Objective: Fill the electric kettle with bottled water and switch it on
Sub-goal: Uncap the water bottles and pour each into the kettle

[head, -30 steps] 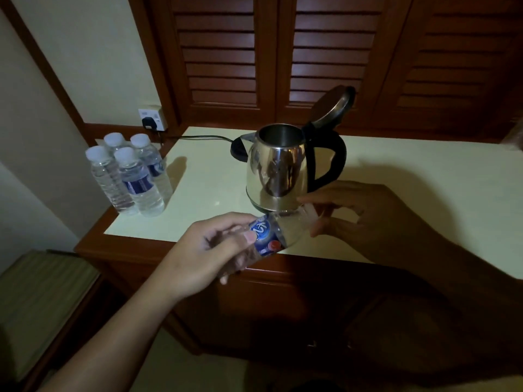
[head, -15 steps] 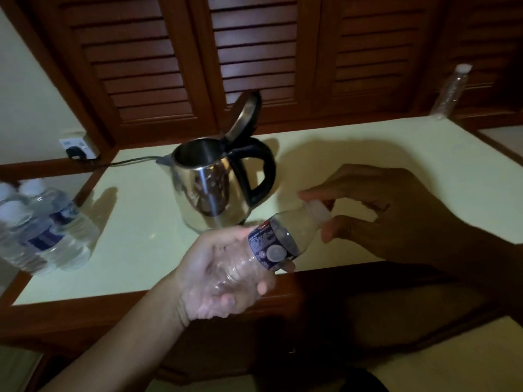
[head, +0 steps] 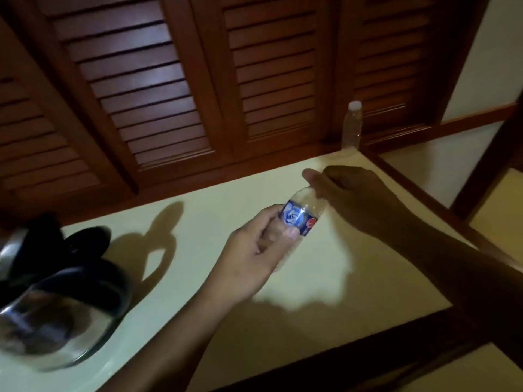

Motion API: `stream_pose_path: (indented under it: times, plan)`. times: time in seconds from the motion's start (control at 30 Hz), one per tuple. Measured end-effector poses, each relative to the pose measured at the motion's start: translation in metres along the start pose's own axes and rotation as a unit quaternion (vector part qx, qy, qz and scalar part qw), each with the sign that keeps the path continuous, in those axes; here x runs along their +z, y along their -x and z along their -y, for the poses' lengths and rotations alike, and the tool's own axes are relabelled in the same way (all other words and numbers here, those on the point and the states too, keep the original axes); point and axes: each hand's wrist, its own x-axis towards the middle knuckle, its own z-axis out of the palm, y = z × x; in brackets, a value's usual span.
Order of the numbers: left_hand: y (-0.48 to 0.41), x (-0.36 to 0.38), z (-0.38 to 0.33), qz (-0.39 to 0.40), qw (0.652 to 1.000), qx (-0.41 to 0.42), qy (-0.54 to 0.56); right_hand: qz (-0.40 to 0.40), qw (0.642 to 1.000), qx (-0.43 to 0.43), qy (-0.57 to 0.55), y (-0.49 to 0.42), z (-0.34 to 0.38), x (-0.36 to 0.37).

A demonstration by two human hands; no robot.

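Left hand (head: 254,250) wraps the lower body of a small clear water bottle (head: 301,215) with a blue label, held tilted above the desk (head: 226,278), neck pointing up and right. Right hand (head: 356,199), in shadow, closes its fingers over the bottle's neck end; the cap is hidden, cannot tell if on or off. Kettle (head: 56,315) sits at the near left of the desk, blurred, cut by the left frame edge, black handle toward the hands. Cream desk surface between kettle and hands is open. Wooden trim edges the desk on the near and right sides. A second bottle (head: 352,125), capped and upright, stands at the far right corner against the louvred wooden doors (head: 158,80), well apart from both hands.
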Motion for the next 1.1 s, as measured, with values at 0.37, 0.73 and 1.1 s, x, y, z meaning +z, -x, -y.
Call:
stream_pose_path:
  times: [0.37, 0.73, 1.1]
  plan:
    - [-0.166, 0.075, 0.017, -0.054, 0.996, -0.049, -0.047, -0.001, 0.971, 0.005, -0.241, -0.079, -0.118, -0.038]
    - [-0.321, 0.132, 0.059, -0.147, 0.985, -0.078, -0.051, 0.073, 0.994, 0.064, 0.048, -0.124, -0.237, -0.009]
    - [-0.359, 0.136, 0.068, -0.126, 0.982, -0.104, -0.099, 0.085, 0.990, 0.026, 0.113, -0.128, -0.252, 0.009]
